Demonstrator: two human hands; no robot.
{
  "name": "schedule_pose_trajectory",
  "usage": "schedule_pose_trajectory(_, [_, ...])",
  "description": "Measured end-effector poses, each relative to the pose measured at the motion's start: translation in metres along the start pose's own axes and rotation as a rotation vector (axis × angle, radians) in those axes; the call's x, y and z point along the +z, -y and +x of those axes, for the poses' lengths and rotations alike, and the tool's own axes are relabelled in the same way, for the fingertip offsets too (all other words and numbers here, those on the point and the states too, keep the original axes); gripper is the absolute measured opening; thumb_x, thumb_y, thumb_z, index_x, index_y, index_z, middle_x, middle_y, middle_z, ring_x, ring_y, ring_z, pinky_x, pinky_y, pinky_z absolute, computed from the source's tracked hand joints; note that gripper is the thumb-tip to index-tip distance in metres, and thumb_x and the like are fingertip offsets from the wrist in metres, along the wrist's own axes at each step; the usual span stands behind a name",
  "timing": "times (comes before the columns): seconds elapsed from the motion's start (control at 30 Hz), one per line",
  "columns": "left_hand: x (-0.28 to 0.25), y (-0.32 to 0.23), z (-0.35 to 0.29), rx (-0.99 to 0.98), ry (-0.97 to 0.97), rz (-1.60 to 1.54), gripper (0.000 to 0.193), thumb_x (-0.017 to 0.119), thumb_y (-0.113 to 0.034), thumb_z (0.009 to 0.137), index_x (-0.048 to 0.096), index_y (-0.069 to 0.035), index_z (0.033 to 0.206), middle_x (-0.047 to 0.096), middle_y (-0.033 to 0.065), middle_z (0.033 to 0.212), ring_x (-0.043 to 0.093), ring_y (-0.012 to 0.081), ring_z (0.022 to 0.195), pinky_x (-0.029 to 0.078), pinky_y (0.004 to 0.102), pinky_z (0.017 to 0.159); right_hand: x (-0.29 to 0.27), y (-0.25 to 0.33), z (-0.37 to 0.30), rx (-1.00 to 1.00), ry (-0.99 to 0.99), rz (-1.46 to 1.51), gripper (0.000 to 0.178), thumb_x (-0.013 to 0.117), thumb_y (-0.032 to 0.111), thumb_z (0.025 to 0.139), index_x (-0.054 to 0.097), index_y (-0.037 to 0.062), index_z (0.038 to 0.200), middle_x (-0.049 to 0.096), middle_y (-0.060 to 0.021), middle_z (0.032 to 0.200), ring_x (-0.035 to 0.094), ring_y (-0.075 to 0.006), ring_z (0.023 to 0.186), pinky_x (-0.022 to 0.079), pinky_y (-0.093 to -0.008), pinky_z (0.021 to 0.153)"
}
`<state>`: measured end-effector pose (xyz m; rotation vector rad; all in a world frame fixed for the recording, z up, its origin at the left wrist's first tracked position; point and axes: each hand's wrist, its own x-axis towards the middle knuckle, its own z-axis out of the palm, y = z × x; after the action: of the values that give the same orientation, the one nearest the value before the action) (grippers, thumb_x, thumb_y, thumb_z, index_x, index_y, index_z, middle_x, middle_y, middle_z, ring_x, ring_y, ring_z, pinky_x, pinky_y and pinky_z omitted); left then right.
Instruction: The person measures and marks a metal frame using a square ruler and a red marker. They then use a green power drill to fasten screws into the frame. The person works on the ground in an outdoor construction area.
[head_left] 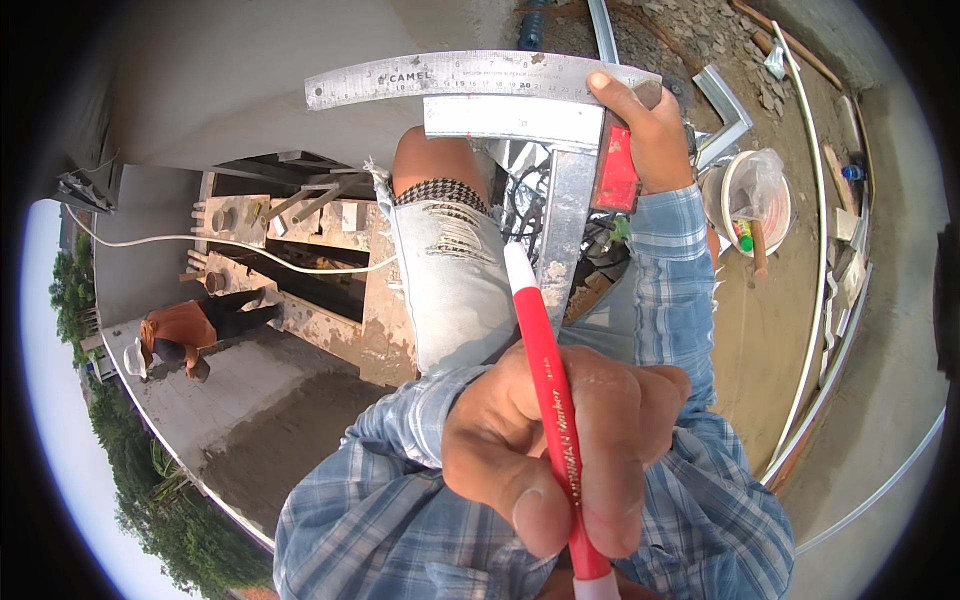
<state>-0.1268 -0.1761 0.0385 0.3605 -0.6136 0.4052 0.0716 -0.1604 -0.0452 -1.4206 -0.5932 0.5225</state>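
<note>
My left hand [560, 440], close to the camera, is closed round a red marker [545, 350]. The marker's white tapered end [519, 266] points up toward the metalwork; whether it is capped I cannot tell. Farther out, my right hand [655, 135] grips a try square, its thumb on the steel ruled blade [440, 75]. The square's red stock [617, 170] lies beside a silver metal channel [570, 215]. Just below the blade, a bright flat metal strip [510, 118] reaches left from the channel's upper end. My knee in torn pale jeans [445, 280] is left of the channel.
Right of my right arm stands a white bucket [715, 195] holding a plastic bag and a wooden handle. Bent metal profile [725, 115] and rubble [690, 35] lie beyond. At left, a person in orange [185, 325] bends near wooden formwork [300, 310]; a pale hose [250, 238] crosses there.
</note>
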Motion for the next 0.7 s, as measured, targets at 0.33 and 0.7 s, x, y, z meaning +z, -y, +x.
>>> schedule_pose_trajectory(0.33, [0.029,-0.019,0.002,-0.113,-0.367,0.033,0.031,0.064,-0.034,0.088,0.06,-0.003,0.085,0.053,0.0006,0.067,0.04,0.0125,0.06,0.031,0.027,0.057,0.001,-0.002,0.0,0.022,0.003,0.079,0.034,0.072,0.03,0.078,0.066,-0.0029,0.087,0.066,-0.0045,0.079,0.059,-0.0121,0.072,0.045,-0.0257,0.068])
schedule_pose_trajectory(0.7, [-0.055,-0.046,0.003,0.402,-0.756,1.654,0.024,0.068,-0.024,0.087,0.065,-0.001,0.091,0.052,0.0006,0.069,0.039,0.0089,0.06,0.034,0.0237,0.056,-0.006,0.003,0.0,0.002,0.014,-0.007,0.039,0.071,0.035,0.078,0.065,-0.0038,0.082,0.065,-0.0056,0.076,0.057,-0.0121,0.069,0.045,-0.0273,0.066])
